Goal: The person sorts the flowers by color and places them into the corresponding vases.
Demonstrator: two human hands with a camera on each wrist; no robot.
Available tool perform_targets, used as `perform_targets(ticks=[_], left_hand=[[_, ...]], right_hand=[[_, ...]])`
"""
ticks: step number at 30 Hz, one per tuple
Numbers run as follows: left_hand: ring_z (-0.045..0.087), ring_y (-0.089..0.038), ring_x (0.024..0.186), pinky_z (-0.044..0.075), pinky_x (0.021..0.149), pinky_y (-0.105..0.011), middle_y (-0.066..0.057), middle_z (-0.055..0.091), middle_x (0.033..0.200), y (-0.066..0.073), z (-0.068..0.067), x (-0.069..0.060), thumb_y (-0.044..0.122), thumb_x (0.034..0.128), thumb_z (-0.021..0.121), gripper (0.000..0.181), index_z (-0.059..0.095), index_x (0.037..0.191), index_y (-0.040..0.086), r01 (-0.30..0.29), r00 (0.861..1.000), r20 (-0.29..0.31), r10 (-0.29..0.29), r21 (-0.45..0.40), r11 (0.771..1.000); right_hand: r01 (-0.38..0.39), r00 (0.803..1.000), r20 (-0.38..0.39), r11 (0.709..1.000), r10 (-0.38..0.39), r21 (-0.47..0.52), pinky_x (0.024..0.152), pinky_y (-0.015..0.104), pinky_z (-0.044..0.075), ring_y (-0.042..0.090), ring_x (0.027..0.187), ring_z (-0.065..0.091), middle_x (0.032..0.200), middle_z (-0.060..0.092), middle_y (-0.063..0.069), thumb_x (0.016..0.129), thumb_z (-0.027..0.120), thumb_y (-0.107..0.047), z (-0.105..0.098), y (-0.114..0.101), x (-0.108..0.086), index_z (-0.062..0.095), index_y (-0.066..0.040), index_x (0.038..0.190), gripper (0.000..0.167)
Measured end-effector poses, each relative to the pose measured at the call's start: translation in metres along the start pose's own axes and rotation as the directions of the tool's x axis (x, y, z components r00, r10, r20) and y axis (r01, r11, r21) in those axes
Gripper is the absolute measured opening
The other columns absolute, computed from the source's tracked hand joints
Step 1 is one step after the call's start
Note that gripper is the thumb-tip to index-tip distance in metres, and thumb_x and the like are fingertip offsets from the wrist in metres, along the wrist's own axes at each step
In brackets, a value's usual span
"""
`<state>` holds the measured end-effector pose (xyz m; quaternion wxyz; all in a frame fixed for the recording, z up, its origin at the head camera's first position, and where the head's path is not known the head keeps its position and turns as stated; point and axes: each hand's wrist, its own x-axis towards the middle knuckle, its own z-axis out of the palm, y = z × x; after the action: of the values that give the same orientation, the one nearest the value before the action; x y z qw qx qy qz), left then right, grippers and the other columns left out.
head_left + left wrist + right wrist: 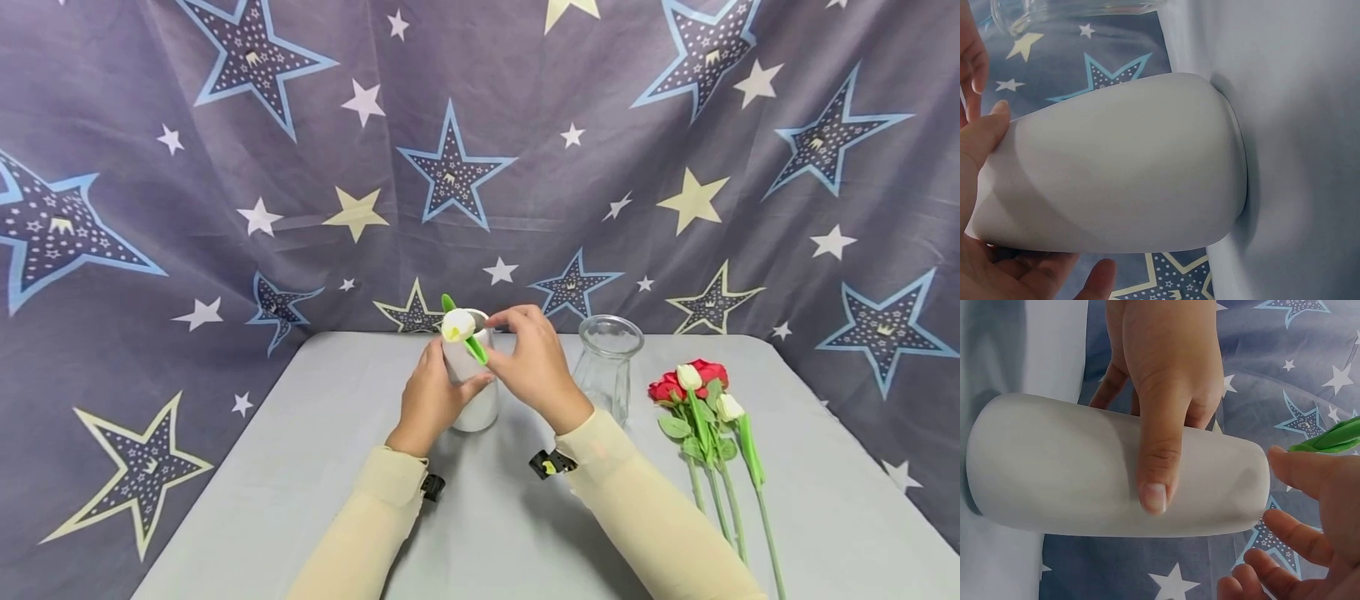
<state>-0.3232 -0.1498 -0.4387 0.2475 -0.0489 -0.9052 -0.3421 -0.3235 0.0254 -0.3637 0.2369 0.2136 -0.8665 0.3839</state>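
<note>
A white vase (pixel 474 408) stands upright on the table, gripped round its side by my left hand (pixel 433 400). In the right wrist view the thumb (pixel 1160 456) of that hand lies across the vase. A white tulip (pixel 457 325) with green leaves pokes out of the mouth, its bloom tilted over the rim on the left. My right hand (pixel 536 358) is at the rim's right side, thumb close to a green leaf (pixel 1335 436) and fingertips at the vase's edge. Nothing shows pinched between its spread thumb and fingers. The stem is hidden inside the vase.
A clear glass vase (pixel 611 337) stands just right of the right hand. Farther right lie red roses (pixel 708 373) and two white tulips (pixel 729 407), their stems toward the front edge. A star-patterned cloth (pixel 487 258) hangs behind the grey-covered table (pixel 300 467).
</note>
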Motion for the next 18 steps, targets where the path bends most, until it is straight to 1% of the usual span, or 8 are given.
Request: perform_targets(ticks=[2,8,12,14,18], left_hand=[[0.068,-0.038,0.106,0.055,0.085,-0.056,-0.017,0.062,0.126,0.0,-0.001,0.0,0.057,0.0781,0.087,0.096,0.044,0.145,0.003,0.0,1.0,-0.002,0.0,0.002,1.0],[0.069,-0.038,0.098,0.056,0.08,-0.055,-0.017,0.063,0.119,-0.001,0.001,0.001,0.056,0.0791,0.087,0.092,0.045,0.14,0.001,-0.042,0.999,-0.026,0.042,0.006,0.999],[0.069,-0.037,0.1,0.057,0.08,-0.055,-0.016,0.062,0.122,0.0,0.001,0.001,0.057,0.08,0.085,0.094,0.044,0.144,0.001,-0.026,0.999,-0.019,0.026,0.004,1.0],[0.069,-0.038,0.101,0.057,0.08,-0.055,-0.017,0.062,0.123,0.0,0.0,0.0,0.057,0.0799,0.086,0.095,0.044,0.144,0.001,-0.015,1.0,-0.015,0.015,0.003,1.0],[0.069,-0.037,0.1,0.056,0.079,-0.055,-0.017,0.063,0.121,0.002,0.0,0.0,0.056,0.0795,0.086,0.093,0.045,0.141,0.0,-0.017,1.0,-0.014,0.018,0.004,1.0]], right_hand=[[0.005,1.0,0.006,1.0,-0.005,0.003,0.095,0.046,0.049,0.025,0.114,0.058,0.122,0.061,0.005,0.086,0.084,-0.032,-0.003,-0.001,-0.003,0.075,-0.016,0.113,0.033],[0.033,0.999,0.0,0.999,-0.033,0.004,0.097,0.048,0.047,0.024,0.116,0.057,0.121,0.061,0.005,0.086,0.086,-0.03,-0.019,-0.001,-0.013,0.074,-0.015,0.114,0.034],[0.046,0.999,0.002,0.999,-0.045,-0.009,0.098,0.048,0.046,0.024,0.116,0.057,0.121,0.061,0.004,0.085,0.088,-0.033,-0.028,0.0,-0.02,0.073,-0.016,0.114,0.037],[0.06,0.998,0.007,0.998,-0.06,-0.017,0.096,0.047,0.047,0.023,0.115,0.057,0.122,0.062,0.004,0.084,0.088,-0.034,-0.032,0.0,-0.023,0.073,-0.016,0.115,0.039],[0.094,0.996,0.008,0.995,-0.093,-0.038,0.086,0.04,0.05,0.022,0.11,0.059,0.123,0.062,0.003,0.084,0.089,-0.035,-0.041,-0.001,-0.028,0.072,-0.017,0.115,0.04]])
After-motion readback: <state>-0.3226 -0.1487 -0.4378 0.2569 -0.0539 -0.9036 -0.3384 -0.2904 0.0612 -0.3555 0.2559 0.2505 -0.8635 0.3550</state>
